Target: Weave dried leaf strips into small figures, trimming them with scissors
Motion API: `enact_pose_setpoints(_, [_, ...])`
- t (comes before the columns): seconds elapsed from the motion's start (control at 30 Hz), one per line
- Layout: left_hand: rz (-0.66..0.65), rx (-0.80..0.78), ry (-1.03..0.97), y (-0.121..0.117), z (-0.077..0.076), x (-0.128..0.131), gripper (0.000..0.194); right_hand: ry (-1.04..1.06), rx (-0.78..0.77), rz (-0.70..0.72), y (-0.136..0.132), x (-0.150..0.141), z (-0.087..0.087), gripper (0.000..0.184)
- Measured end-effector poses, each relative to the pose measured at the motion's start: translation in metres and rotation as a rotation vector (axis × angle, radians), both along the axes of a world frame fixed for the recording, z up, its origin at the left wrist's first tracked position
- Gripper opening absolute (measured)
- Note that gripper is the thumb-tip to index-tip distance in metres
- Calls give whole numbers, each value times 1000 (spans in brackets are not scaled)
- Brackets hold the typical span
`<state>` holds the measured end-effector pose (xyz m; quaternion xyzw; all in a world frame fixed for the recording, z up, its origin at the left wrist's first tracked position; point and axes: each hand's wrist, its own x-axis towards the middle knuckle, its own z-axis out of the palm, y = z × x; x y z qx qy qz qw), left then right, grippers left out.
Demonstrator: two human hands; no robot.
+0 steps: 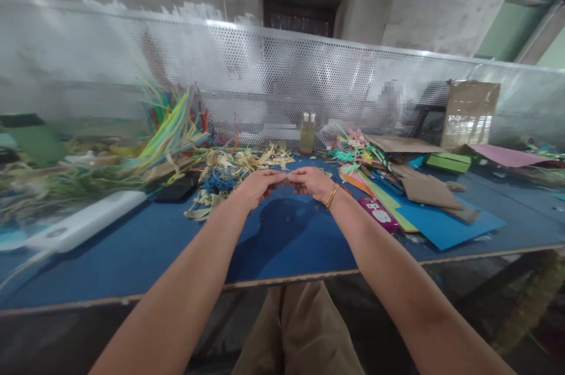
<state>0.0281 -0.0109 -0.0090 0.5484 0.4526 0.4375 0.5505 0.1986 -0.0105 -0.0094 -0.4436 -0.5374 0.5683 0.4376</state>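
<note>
Both my hands meet above the middle of the blue table (291, 245), fingertips nearly touching. My left hand (260, 185) is closed in a pinch, with thumb and fingers pressed together. My right hand (313, 182), with a gold bracelet (332, 195) at the wrist, pinches from the other side. Whatever lies between the fingertips is too small to make out. Just left of my left hand is a heap of pale dried husk strips (233, 160), with a tangle of blue strips (216, 181) in it.
A glass bottle (308, 133) stands behind my hands. To the left are a white power strip (88, 222) and a bundle of coloured strips (174, 128). Blue paper (445, 222), cardboard (432, 186) and a purple case (378, 214) lie right. A perforated metal screen (282, 69) closes the back.
</note>
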Motion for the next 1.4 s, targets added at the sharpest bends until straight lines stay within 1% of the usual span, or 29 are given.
enact_pose_setpoints(0.07, [37,33,55,1,-1,-1,33,-26,13,20,0,-1,-1,10])
enact_pose_setpoints(0.17, [58,55,107,2,-2,-1,28,-76,43,4,0,-2,-2,7])
enact_pose_setpoints(0.33, [54,58,159,0,-2,-1,25,-136,78,-35,-1,-4,-2,9])
enact_pose_setpoints(0.47, [13,45,195,1,-4,-1,24,-145,73,-29,-3,-6,-2,12])
enact_pose_setpoints(0.57, [-60,30,150,-1,-5,0,22,-112,42,-2,-3,-6,-1,11])
enact_pose_setpoints(0.7, [-142,-25,-2,-5,-3,1,20,22,-23,101,-4,-5,1,6])
enact_pose_setpoints(0.8, [-196,-84,-87,-9,0,2,18,90,-59,148,-3,-4,0,7])
enact_pose_setpoints(1.0, [-262,-157,-175,-11,5,-1,15,164,-91,236,1,-1,-2,6])
enact_pose_setpoints(1.1, [-232,-200,-191,-12,8,-1,10,157,-71,254,1,0,-1,9])
enact_pose_setpoints(1.2, [-173,-224,-193,-11,9,1,8,135,-61,215,0,-1,0,11])
enact_pose_setpoints(1.3, [-126,-188,-150,-10,9,2,12,116,-54,179,0,-2,0,11])
enact_pose_setpoints(1.4, [-99,-103,-83,-9,7,3,14,107,-54,175,-1,-3,0,11])
